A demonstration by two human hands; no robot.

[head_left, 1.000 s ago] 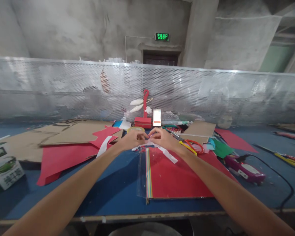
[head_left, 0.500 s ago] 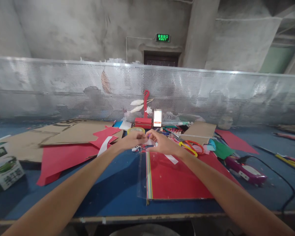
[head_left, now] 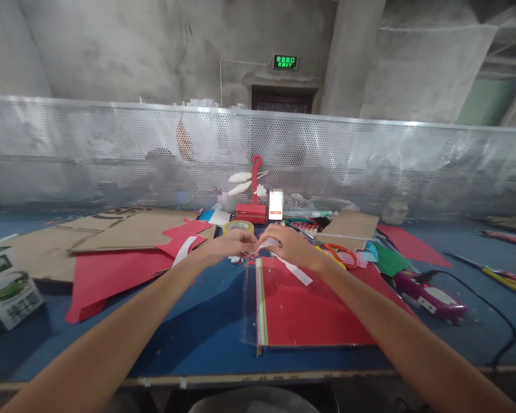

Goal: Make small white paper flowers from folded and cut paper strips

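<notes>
Between my two hands is a thin white piece of paper (head_left: 268, 243), held just past the top left corner of a stack of red paper (head_left: 327, 312). My left hand (head_left: 234, 245) pinches its left end with the fingertips. The fingers of my right hand (head_left: 289, 246) are closed on its right side and hide part of it. A white paper strip (head_left: 301, 276) runs out from under my right hand over the red stack; whether it joins the held piece I cannot tell. A yellow tape roll (head_left: 237, 225) is just behind my left hand.
Scissors with orange and yellow handles (head_left: 343, 256) lie right of my right hand. Cardboard sheets (head_left: 129, 232) and red scraps cover the left. A red paper stand (head_left: 251, 213) and a lit phone (head_left: 276, 205) are at the back. A purple device (head_left: 430, 298) trails a black cable.
My right hand has turned more palm-down, its fingers lower over the white paper. More of the white strip shows on the red stack. My left hand has barely moved.
</notes>
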